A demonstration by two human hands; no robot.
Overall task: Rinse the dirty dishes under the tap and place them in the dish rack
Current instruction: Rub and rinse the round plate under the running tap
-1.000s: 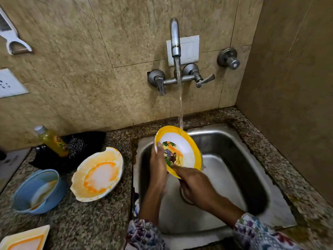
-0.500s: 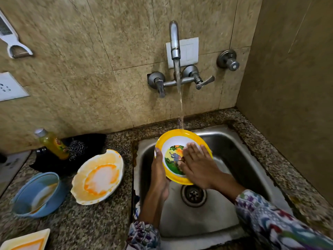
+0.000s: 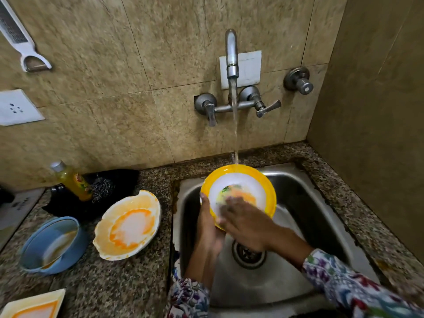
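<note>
**Yellow plate mid-rinse, rack not in view**

While the tap [image 3: 231, 53] runs, the yellow-rimmed plate [image 3: 263, 180] sits tilted over the sink [image 3: 321, 216], far rim just under the stream. Left hand [image 3: 207, 223] is closed on the plate's near-left rim. Right hand [image 3: 246, 223] lies open and flat on the plate's face, fingers blurred; judging by that, it's scrubbing. Plate is directly ahead of both hands, left hand carries it. Face looks white with a smeared orange-green print. The stained scalloped dish [image 3: 128, 226] waits on the counter [image 3: 128, 283], left of the sink. No dish rack visible.

Yellow-rimmed plate [image 3: 263, 180] tilted under tap stream (wet)
</note>
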